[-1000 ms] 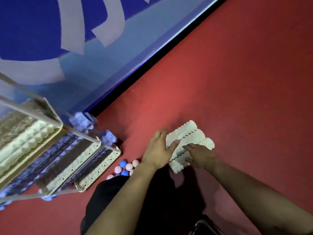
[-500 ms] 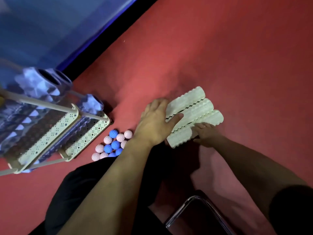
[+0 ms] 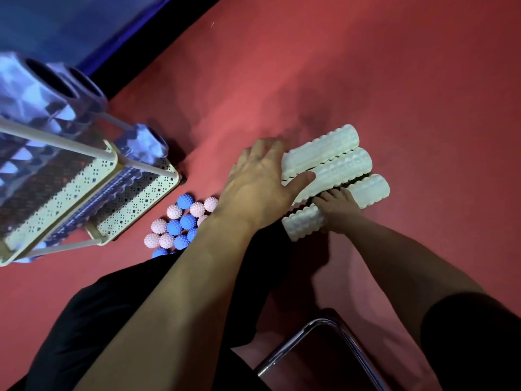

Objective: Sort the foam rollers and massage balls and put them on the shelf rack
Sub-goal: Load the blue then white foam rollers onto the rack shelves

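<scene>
No brand, label or legible writing found on any item.

Counted on the red floor [image 3: 366,66]: three cream foam rollers [image 3: 342,167] lying side by side, touching, out in the open floor. Beside the shelf rack [image 3: 98,176], a cluster of spiked massage balls [image 3: 180,224], touching one another: roughly seven pink and six blue visible, exact count uncertain where the forearm covers them. On the rack, at least three blue-violet foam rollers [image 3: 45,88], two on the upper tier and one end [image 3: 146,139] showing on the lower tier; blurred, so full count cannot be told.

Left hand [image 3: 262,184] laid on the near ends of the two farther cream rollers, fingers extended, thumb resting on the middle one; not closed around anything. Right hand [image 3: 338,210] on the nearest cream roller, fingers curled over its top.

Chrome tube frame [image 3: 310,342] at lower edge of view.
</scene>
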